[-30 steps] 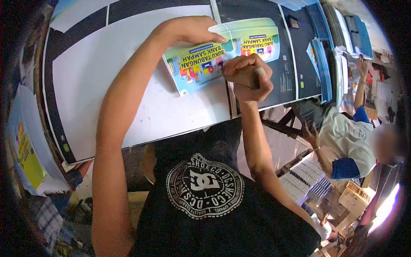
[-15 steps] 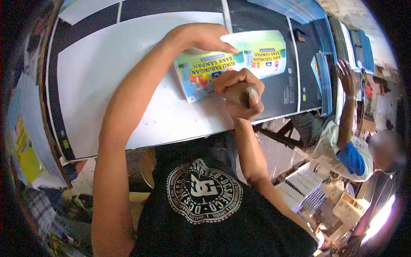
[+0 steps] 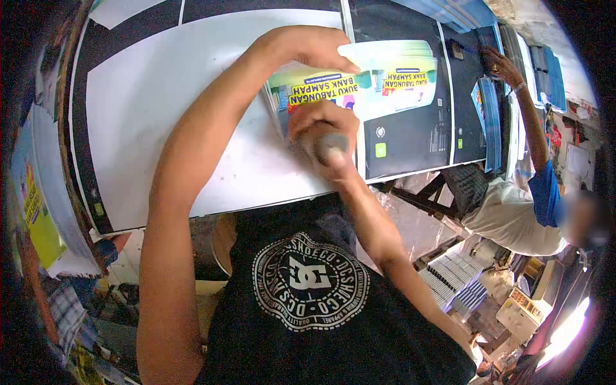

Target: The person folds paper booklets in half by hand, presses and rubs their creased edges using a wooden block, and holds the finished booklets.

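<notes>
Booklets [image 3: 314, 91] with colourful covers reading "BUKU TABUNGAN BANK SAMPAH" lie in a stack on a white sheet [image 3: 160, 128]. Another cover panel [image 3: 407, 86] with the same print extends to the right over black sheets. My left hand [image 3: 317, 48] holds the stack at its far edge, thumb on the cover near the fold; its other fingers are mostly hidden. In a fist over the near part of the stack, my right hand [image 3: 324, 138] grips a tool with a dark rounded handle end [image 3: 332, 142], thumb on top. The tool's lower end is hidden.
A co-worker [image 3: 513, 212] sits at the right, one hand at the table's far right. Piles of blue-edged sheets [image 3: 491, 125] stand there. Bundled booklets [image 3: 452, 276] and a crate [image 3: 520, 314] are on the floor. More printed sheets [image 3: 48, 212] line the left edge.
My right fist has moved left across the cover with the tool. My left hand stays at the stack's far edge. The co-worker's hand has moved left and farther over the table.
</notes>
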{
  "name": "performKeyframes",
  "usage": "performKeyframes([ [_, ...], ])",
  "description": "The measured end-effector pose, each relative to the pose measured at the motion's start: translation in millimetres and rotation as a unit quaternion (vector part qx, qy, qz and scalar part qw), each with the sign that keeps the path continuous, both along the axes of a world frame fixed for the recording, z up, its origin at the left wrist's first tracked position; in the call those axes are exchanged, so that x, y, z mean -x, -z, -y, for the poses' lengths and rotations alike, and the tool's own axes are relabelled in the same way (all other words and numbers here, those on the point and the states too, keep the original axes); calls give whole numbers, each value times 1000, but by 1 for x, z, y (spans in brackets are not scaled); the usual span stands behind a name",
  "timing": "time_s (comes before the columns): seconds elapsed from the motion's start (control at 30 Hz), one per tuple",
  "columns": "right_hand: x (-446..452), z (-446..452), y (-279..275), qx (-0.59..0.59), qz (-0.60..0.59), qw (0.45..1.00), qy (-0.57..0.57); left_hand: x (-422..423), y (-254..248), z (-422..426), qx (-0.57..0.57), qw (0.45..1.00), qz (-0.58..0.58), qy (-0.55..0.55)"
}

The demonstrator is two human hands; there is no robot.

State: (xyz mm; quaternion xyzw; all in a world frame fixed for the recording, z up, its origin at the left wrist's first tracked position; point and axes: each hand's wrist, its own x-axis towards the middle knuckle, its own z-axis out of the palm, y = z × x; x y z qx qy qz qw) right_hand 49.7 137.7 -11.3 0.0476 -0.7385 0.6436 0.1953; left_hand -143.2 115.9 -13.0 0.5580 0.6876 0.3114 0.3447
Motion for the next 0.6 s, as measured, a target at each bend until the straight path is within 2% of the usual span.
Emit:
performKeyframes([
  [0.1, 5, 0, 7, 46, -1, 999, -30, 1, -2, -2, 39, 999, -32, -13],
  [0.17, -7, 3, 9, 62, 23, 997, -38, -6, -6, 6, 53, 998, 25, -9],
  [0.2, -6, 0, 5, 73, 30, 997, -23, -3, -14, 6, 53, 998, 45, -13],
  [0.3, -17, 11, -11, 112, 62, 991, 32, -3, -9, 3, 23, 998, -39, -34],
  [0.33, -19, 15, -17, 158, 67, 984, 46, -4, -9, 5, 20, 997, -61, -45],
  [0.4, -23, 17, -29, 243, 78, 963, 81, -1, -11, 7, 32, 999, -17, -20],
  [0.53, -28, 7, -38, 278, -1, 961, -3, 0, -11, 4, 25, 999, 32, 20],
  [0.6, -29, 10, -67, 223, -120, 965, -68, -3, -15, 6, 36, 999, -18, -8],
])
